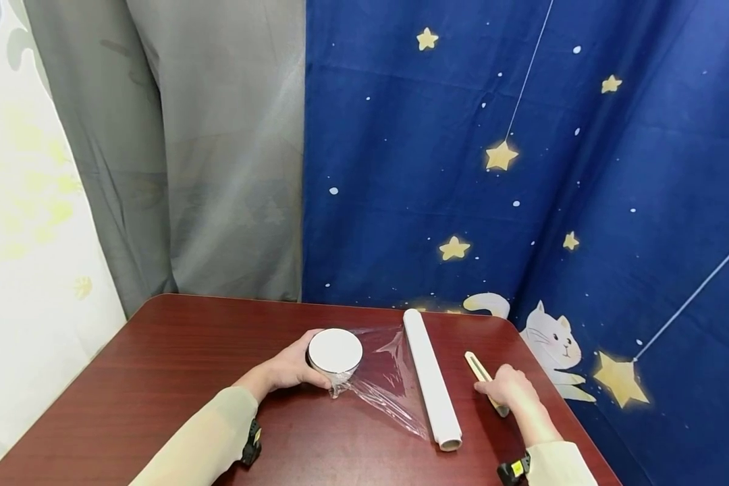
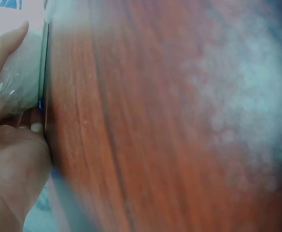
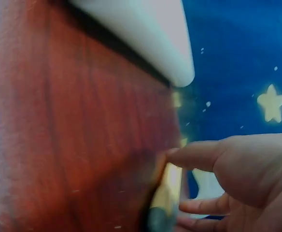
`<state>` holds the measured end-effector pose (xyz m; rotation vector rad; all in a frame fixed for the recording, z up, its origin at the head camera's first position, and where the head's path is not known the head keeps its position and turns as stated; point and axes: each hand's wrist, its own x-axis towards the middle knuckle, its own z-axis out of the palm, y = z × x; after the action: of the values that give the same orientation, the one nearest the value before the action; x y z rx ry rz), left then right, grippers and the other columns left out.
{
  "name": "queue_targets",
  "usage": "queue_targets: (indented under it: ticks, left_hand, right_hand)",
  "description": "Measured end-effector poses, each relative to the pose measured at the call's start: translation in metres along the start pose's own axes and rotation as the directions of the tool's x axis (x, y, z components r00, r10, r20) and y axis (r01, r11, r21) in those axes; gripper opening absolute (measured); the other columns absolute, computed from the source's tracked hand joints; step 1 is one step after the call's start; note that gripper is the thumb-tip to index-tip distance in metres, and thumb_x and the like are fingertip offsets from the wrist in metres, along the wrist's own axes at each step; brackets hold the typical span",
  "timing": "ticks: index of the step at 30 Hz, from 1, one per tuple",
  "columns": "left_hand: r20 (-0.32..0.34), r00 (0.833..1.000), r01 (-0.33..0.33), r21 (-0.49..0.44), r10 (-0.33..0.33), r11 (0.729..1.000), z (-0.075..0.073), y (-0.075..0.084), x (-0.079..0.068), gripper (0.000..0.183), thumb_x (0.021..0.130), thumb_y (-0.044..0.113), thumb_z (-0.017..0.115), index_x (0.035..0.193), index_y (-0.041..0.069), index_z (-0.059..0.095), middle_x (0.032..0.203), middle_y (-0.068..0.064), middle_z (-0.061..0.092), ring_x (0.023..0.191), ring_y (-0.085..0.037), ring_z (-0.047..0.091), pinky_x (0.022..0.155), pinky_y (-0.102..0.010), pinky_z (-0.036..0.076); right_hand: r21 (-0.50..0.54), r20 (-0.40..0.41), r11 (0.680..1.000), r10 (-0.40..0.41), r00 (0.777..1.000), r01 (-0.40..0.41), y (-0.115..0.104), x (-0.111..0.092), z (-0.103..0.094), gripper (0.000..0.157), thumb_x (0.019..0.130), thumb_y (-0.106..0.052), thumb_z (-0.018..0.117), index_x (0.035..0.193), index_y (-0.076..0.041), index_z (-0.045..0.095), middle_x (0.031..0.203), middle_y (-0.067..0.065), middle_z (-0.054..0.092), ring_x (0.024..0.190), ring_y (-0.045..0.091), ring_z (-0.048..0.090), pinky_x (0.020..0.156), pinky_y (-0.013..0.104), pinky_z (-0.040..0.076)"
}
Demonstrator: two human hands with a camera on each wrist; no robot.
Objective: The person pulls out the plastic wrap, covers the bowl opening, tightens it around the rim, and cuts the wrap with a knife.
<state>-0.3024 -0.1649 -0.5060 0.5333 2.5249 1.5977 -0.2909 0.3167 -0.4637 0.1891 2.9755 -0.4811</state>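
Observation:
My left hand [image 1: 294, 363] grips a round container with a white top [image 1: 336, 349], thumb on the near side. Clear plastic wrap [image 1: 395, 368] clings to the container's side and stretches right to a long white roll of wrap [image 1: 433, 381] lying on the table. In the left wrist view, the thumb presses the film-covered white side [image 2: 22, 72] of the container. Right of the roll, my right hand [image 1: 513, 390] pinches a pale yellow utility knife [image 1: 477, 368] low at the tabletop. The right wrist view shows thumb and fingers on either side of the knife [image 3: 167, 188], somewhat blurred.
The dark red wooden table [image 1: 206, 351] has its right edge close beyond my right hand. A grey curtain [image 1: 231, 169] and a blue star-patterned curtain [image 1: 401, 169] hang behind it. A bright white curtain [image 1: 30, 256] is at the left.

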Motion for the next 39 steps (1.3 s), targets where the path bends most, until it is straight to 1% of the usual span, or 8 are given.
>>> queue_targets:
  ticks: [4, 7, 13, 19, 23, 26, 32, 39]
  left_hand:
    - [0.000, 1.000, 0.001, 0.004, -0.001, 1.000, 0.000, -0.001, 0.000, 0.114, 0.066, 0.014, 0.104, 0.161, 0.007, 0.040, 0.152, -0.015, 0.061, 0.136, -0.029, 0.057, 0.121, -0.050, 0.040]
    - [0.004, 1.000, 0.000, 0.013, 0.000, 1.000, 0.001, 0.000, 0.000, 0.114, 0.067, 0.015, 0.104, 0.161, 0.008, 0.040, 0.151, -0.015, 0.062, 0.136, -0.029, 0.057, 0.120, -0.050, 0.040]
    - [-0.003, 1.000, 0.014, 0.010, -0.014, 1.000, 0.001, 0.001, 0.000, 0.114, 0.067, 0.014, 0.104, 0.161, 0.009, 0.040, 0.152, -0.015, 0.061, 0.137, -0.030, 0.057, 0.121, -0.051, 0.039]
    - [0.000, 1.000, 0.016, -0.004, -0.016, 1.000, 0.002, 0.000, -0.001, 0.114, 0.067, 0.014, 0.104, 0.162, 0.009, 0.040, 0.152, -0.014, 0.061, 0.136, -0.029, 0.057, 0.120, -0.050, 0.041]
    - [-0.001, 1.000, 0.009, -0.010, -0.009, 1.000, 0.003, -0.001, -0.001, 0.114, 0.067, 0.013, 0.105, 0.161, 0.009, 0.041, 0.151, -0.014, 0.062, 0.135, -0.028, 0.057, 0.119, -0.049, 0.041]
    - [-0.007, 1.000, 0.003, -0.012, -0.003, 1.000, 0.003, -0.002, -0.001, 0.114, 0.066, 0.013, 0.105, 0.161, 0.009, 0.042, 0.151, -0.014, 0.062, 0.134, -0.028, 0.057, 0.120, -0.049, 0.041]
    - [-0.011, 1.000, 0.007, -0.005, -0.007, 1.000, 0.004, -0.001, -0.001, 0.114, 0.066, 0.012, 0.105, 0.161, 0.009, 0.042, 0.150, -0.014, 0.063, 0.134, -0.028, 0.057, 0.120, -0.049, 0.040]
    - [-0.010, 1.000, 0.007, 0.003, -0.007, 1.000, 0.003, -0.003, -0.001, 0.113, 0.066, 0.013, 0.105, 0.160, 0.009, 0.042, 0.150, -0.014, 0.063, 0.134, -0.028, 0.058, 0.120, -0.049, 0.041]
  right_hand:
    - [0.137, 0.053, 0.990, -0.030, 0.998, 0.023, 0.019, 0.021, 0.018, 0.027, 0.093, -0.022, 0.069, 0.079, -0.002, 0.059, 0.067, 0.013, 0.061, 0.057, 0.023, 0.063, 0.056, 0.034, 0.057]
    - [0.364, 0.063, 0.931, -0.032, 0.997, 0.007, 0.019, 0.022, 0.023, 0.018, 0.092, -0.017, 0.060, 0.085, -0.001, 0.055, 0.064, 0.009, 0.054, 0.051, 0.017, 0.058, 0.052, 0.029, 0.057]
    - [0.754, 0.012, 0.653, -0.130, 0.991, 0.076, -0.014, 0.005, 0.011, 0.024, 0.110, -0.016, 0.055, 0.122, 0.004, 0.051, 0.076, 0.002, 0.065, 0.056, 0.010, 0.060, 0.054, 0.023, 0.053]
    - [0.925, -0.006, 0.368, -0.238, 0.971, 0.096, -0.040, 0.000, -0.007, 0.045, 0.119, -0.019, 0.038, 0.158, 0.004, 0.031, 0.100, -0.002, 0.072, 0.074, 0.010, 0.063, 0.067, 0.023, 0.053]
    - [0.977, -0.038, 0.188, -0.324, 0.945, 0.103, -0.051, -0.006, -0.013, 0.054, 0.118, -0.009, 0.029, 0.167, 0.008, 0.012, 0.117, -0.001, 0.072, 0.097, 0.012, 0.074, 0.087, 0.026, 0.061]
    - [0.970, -0.117, 0.156, -0.368, 0.923, 0.185, -0.058, -0.009, -0.013, 0.054, 0.119, -0.009, 0.033, 0.167, 0.009, 0.013, 0.127, -0.003, 0.074, 0.104, 0.012, 0.075, 0.090, 0.026, 0.061]
    - [0.915, -0.263, 0.192, -0.384, 0.885, 0.356, -0.071, -0.013, -0.008, 0.034, 0.121, -0.021, 0.036, 0.144, 0.003, 0.043, 0.104, -0.007, 0.073, 0.074, 0.008, 0.060, 0.068, 0.020, 0.051]
    - [0.895, -0.332, 0.213, -0.272, 0.903, 0.393, -0.078, -0.014, -0.005, 0.033, 0.121, -0.030, 0.039, 0.127, 0.001, 0.050, 0.084, -0.003, 0.069, 0.056, 0.008, 0.056, 0.055, 0.019, 0.049]
